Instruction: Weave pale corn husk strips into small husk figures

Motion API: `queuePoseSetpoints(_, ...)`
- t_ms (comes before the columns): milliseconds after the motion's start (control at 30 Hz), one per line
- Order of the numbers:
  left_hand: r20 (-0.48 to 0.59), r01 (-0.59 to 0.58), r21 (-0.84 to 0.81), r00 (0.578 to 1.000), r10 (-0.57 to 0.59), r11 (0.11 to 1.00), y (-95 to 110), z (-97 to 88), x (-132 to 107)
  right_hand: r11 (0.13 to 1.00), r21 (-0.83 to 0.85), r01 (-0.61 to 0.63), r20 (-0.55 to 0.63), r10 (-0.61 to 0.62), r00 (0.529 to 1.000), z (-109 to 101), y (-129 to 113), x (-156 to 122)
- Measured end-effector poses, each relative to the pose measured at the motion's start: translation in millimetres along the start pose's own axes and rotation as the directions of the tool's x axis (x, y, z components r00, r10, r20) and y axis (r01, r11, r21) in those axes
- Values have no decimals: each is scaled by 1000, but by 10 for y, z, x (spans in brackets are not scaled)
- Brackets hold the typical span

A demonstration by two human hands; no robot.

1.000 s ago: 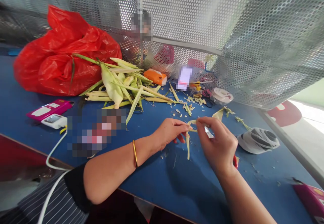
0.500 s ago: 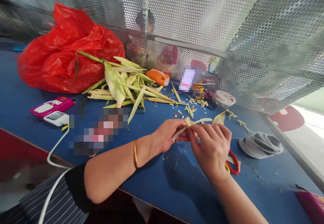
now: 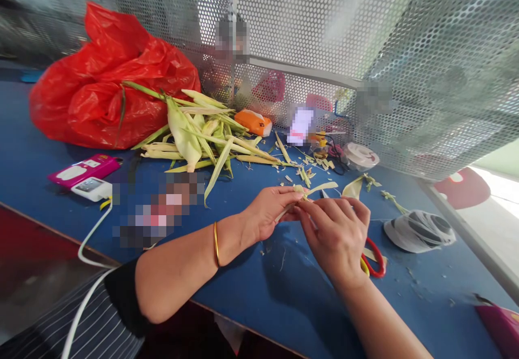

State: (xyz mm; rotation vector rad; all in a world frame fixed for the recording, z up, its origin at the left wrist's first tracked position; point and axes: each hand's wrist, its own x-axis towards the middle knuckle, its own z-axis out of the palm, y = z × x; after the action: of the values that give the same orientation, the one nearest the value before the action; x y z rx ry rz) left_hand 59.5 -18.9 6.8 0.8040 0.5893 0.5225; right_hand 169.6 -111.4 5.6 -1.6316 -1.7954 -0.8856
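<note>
My left hand [image 3: 275, 207] pinches a pale corn husk strip [image 3: 323, 187] that is knotted or folded at the fingertips. Against the same strip, the fingertips of my right hand [image 3: 338, 234] press closed, meeting my left thumb. One end of the strip sticks out to the right, above my right knuckles. Red-and-yellow-handled scissors [image 3: 380, 259] show beside my right wrist, their middle hidden behind that hand. A heap of green and cream corn husks [image 3: 184, 137] lies beyond my left hand, with small husk scraps [image 3: 306, 175] to its right.
A red plastic bag [image 3: 109, 88] stands at the back left. On the blue table [image 3: 239, 288] are a magenta case [image 3: 85, 170], a white device with a cable [image 3: 92, 188], an orange packet [image 3: 253, 123], a tape roll [image 3: 362, 155] and a wrapped grey bundle [image 3: 419, 232]. Perforated mesh [image 3: 308, 29] rises behind.
The fingertips of my right hand have moved slightly left, closer to my left thumb. The husk strip's free end has shifted a little left and up.
</note>
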Motion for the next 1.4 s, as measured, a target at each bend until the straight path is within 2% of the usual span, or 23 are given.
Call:
queuePoseSetpoints(167,22,0,8,1000,0,1000,17,3,-5,999,25,22,66,-23,998,17,13,-14)
queuePoseSetpoints(267,15,19,-9,1000,-19,1000,41,18,-19,999,30,43,65,-44,997,27,23,-19)
queuePoseSetpoints(367,13,43,-21,999,-42,999,49,22,-26,991,25,130,81,-131,988,34,35,-15)
queuePoseSetpoints(500,-14,65,9,998,-64,998,28,14,-18,956,54,288,151,-293,944,39,42,7)
queuePoseSetpoints(600,-27,72,-1,997,-72,997,15,17,-14,944,78,321,183,-330,926,40,39,19)
queuePoseSetpoints(667,2,73,-1,997,-73,997,12,18,-14,948,95,304,165,-316,934,44,36,16)
queuePoseSetpoints(767,12,45,36,999,-46,998,9,12,-17,970,172,170,82,-186,979,58,33,-3)
queuePoseSetpoints(833,1,26,67,1000,-26,997,8,8,-18,970,245,-3,7,1,1000,74,36,-22)
queuePoseSetpoints(867,-2,19,79,1000,-19,997,8,8,-19,954,282,-101,-19,110,994,82,40,-31)
queuePoseSetpoints(933,4,7,101,1000,-7,995,13,15,-22,882,369,-294,-13,321,947,101,48,-47)
queuePoseSetpoints(1033,0,-4,119,1000,4,993,31,28,-24,689,498,-527,120,547,828,128,60,-55)
queuePoseSetpoints(1100,-9,0,112,1000,2,994,45,30,-24,537,559,-631,236,627,742,142,65,-48)
queuePoseSetpoints(1200,-5,2,99,1000,-1,995,58,25,-23,327,615,-717,381,672,634,148,68,-33)
queuePoseSetpoints(1267,-7,-8,102,1000,9,995,55,20,-24,253,637,-728,420,678,603,144,62,-25)
queuePoseSetpoints(1400,-64,-19,129,998,28,991,40,18,-24,264,657,-706,402,669,625,129,31,-10)
